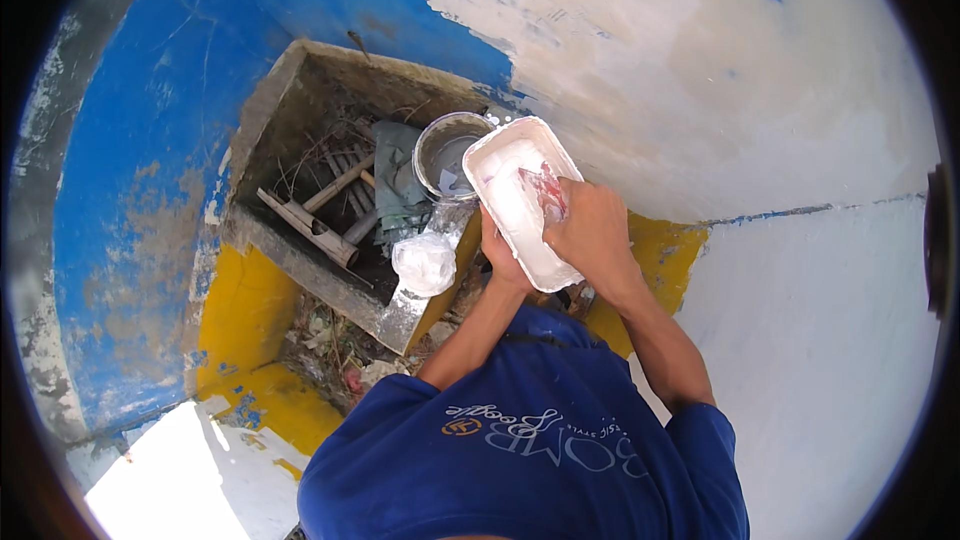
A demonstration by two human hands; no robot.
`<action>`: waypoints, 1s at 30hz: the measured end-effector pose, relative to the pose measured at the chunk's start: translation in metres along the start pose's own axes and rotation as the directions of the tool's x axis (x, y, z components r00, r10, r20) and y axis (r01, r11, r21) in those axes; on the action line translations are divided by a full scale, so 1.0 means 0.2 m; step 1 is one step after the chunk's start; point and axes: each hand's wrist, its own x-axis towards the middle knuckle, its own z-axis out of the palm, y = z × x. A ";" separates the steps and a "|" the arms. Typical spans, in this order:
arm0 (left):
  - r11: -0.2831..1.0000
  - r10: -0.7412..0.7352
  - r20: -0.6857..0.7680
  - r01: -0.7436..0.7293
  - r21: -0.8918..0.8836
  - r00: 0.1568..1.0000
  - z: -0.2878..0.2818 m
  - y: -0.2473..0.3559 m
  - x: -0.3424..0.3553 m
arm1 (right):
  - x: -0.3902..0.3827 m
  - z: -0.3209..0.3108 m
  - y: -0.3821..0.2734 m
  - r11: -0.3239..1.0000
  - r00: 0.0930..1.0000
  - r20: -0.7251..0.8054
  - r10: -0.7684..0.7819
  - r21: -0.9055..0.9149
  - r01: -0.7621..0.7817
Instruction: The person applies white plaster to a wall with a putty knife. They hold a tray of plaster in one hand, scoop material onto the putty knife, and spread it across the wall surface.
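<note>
My left hand (500, 245) grips the side of a white rectangular plastic tub (475, 165), which holds white paste and is tilted away from me. My right hand (595, 230) is over the tub, its fingers closed on a paste-smeared red tool (548, 188) that dips into the paste; the tool's shape is mostly hidden. Just left of the tub stands a round bucket (435, 165) with greyish contents. Below the bucket, a white bag (424, 263) sits on a powder-dusted concrete ledge (405, 325).
A concrete bin (260, 230) holds sticks, bamboo pieces (320, 240) and a grey-green cloth (393, 175). Walls around it are blue (130, 240), patchy white (720, 70) and yellow (245, 320). Debris (340, 350) lies below the bin.
</note>
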 end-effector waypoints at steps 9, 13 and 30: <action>1.000 -0.004 -0.030 0.005 0.016 1.000 0.05 0.00 0.02 | 0.02 0.01 0.01 0.998 0.998 -0.014 0.058 -0.002 -0.058; 1.000 0.009 -0.025 -0.009 -0.015 1.000 0.00 0.00 0.01 | 0.02 0.01 0.01 0.999 0.999 0.034 -0.018 0.032 0.017; 0.999 -0.012 -0.032 0.013 0.033 0.999 0.01 -0.02 0.00 | 0.02 0.02 -0.02 0.995 1.000 0.022 -0.003 0.097 0.000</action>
